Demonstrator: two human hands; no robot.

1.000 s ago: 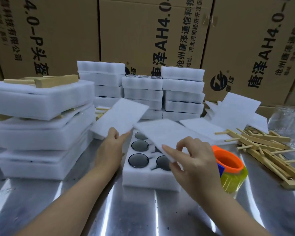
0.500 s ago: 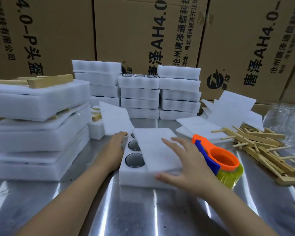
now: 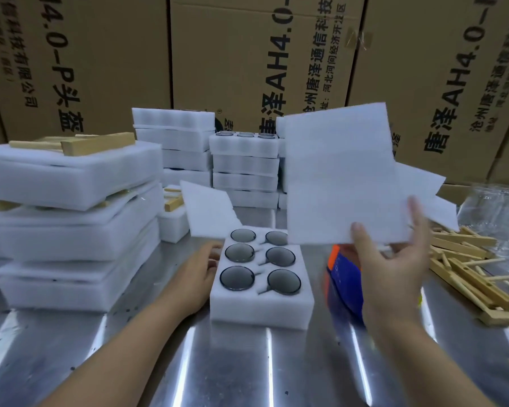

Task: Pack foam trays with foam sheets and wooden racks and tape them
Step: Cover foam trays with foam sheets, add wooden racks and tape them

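Foam tray [image 3: 262,309] centre, foam stacks [image 3: 71,201] left, wooden racks [image 3: 467,268] right.

tape dispenser [image 3: 343,284] blurred, half behind right hand [image 3: 394,262], foam sheet [image 3: 341,177] hiding rear tray stack [image 3: 280,126]

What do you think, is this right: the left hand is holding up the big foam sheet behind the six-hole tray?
No. The right hand holds up the foam sheet, as the head view shows; the left hand lies beside the tray.

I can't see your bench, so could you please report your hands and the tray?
Left hand rests against white foam tray, top uncovered. Right hand pinches white rectangular foam sheet, raised clear of tray. Second sheet tilted at tray's far-left corner.
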